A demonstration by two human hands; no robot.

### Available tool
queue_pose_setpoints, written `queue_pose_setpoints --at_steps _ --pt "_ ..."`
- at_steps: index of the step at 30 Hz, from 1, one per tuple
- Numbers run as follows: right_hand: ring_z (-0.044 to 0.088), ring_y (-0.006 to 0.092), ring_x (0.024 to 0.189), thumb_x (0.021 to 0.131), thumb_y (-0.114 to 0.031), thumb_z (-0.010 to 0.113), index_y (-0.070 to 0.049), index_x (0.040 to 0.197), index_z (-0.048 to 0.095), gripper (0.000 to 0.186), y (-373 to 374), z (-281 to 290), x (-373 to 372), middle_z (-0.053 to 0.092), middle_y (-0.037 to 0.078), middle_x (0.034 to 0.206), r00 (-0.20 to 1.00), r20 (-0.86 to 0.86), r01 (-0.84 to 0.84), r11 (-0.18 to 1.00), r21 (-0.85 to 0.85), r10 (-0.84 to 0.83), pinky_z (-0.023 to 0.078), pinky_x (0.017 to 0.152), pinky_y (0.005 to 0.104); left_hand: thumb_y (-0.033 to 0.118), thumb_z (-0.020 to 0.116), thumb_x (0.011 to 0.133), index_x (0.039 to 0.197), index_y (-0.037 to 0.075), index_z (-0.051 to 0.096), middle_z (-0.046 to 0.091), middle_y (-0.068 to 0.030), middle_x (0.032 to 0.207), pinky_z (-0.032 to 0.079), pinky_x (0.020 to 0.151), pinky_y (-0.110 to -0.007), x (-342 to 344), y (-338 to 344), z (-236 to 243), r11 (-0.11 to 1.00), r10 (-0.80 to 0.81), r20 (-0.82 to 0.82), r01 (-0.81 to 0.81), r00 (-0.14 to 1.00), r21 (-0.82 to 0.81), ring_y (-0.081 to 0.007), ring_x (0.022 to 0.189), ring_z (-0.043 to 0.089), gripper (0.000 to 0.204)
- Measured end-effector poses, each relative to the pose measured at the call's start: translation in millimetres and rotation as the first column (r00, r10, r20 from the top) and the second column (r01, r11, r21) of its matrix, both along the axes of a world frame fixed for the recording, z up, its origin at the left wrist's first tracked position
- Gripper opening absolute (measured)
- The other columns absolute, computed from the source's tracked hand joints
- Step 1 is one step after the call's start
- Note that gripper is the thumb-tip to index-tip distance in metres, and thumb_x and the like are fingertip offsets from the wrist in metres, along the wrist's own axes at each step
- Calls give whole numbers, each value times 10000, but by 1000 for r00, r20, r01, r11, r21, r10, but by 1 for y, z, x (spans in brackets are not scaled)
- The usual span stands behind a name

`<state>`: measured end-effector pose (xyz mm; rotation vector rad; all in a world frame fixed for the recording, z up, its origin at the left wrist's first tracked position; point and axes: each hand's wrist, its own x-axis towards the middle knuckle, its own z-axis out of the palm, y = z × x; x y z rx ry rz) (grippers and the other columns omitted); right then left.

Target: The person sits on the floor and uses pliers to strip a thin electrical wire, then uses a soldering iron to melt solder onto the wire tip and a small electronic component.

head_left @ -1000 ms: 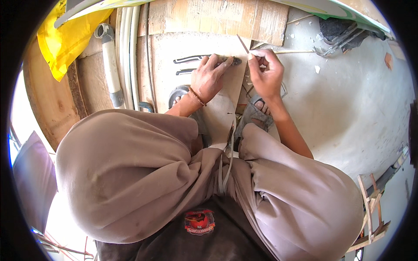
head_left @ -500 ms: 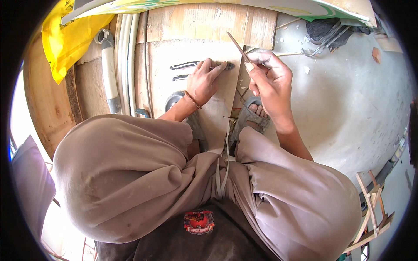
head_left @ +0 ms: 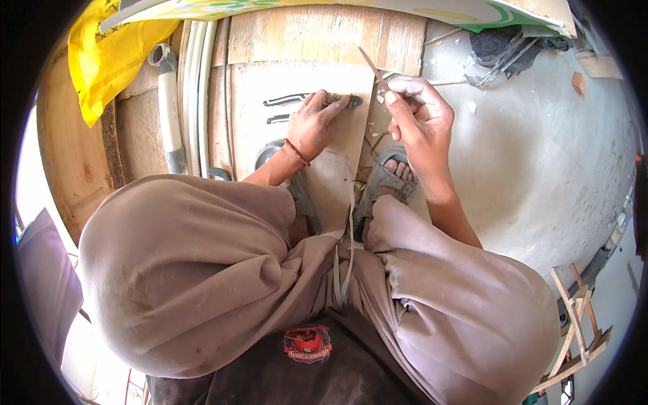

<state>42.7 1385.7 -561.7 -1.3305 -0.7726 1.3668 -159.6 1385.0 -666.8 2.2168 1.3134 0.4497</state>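
Observation:
My left hand (head_left: 312,126) rests on black-handled pliers (head_left: 285,99), its fingers closed over the tool's head on a pale board (head_left: 251,79); part of the tool is hidden beneath them. To the right, my right hand (head_left: 419,118) holds a thin brown rod (head_left: 372,65) pinched between thumb and fingers, angled up and leftward above the board's edge. Both my sandaled feet flank the board's lower part, the right sandal (head_left: 384,185) beside a pale strap (head_left: 348,256) that runs down between my legs.
Pale pipes (head_left: 199,101), a short white pipe (head_left: 169,111) and wooden planks (head_left: 86,158) lie left, under a yellow sheet (head_left: 108,57). Cardboard (head_left: 317,37) lies beyond the board. A dark bag (head_left: 497,52) and scraps sit on the concrete floor (head_left: 540,162); broken slats (head_left: 574,324) are lower right.
My right hand has shifted rightward and more of the rod shows above the fingers. My left hand stays on the pliers. The view has shifted slightly.

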Motion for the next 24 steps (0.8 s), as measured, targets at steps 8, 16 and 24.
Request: queue_pose_setpoints --at_steps 8,16,24 --pt "487 116 532 799 -13 685 -16 829 653 44 -27 -118 -10 569 52 699 829 557 -43 987 153 -51 390 496 281 30 634 734 1217 162 674 559 -54 917 547 686 -376 5 3 0 999 -21 1 21 1000 33 -256 885 595 503" --pt "509 189 530 778 19 694 -19 838 634 93 -29 -124 -19 523 79 710 776 630 -165 958 235 -20 399 497 332 24 619 746 1228 169 663 568 -52 935 551 654 -370 7 2 5 1000 -16 -66 18 998 25 -250 863 595 505" --pt "510 230 539 774 33 683 -8 815 611 92 -19 -125 -18 518 97 707 808 588 -202 955 218 37 399 504 340 23 618 747 1237 170 655 578 -38 951 555 613 -357 9 2 3 999 -30 -107 32 994 20 -238 845 596 513"
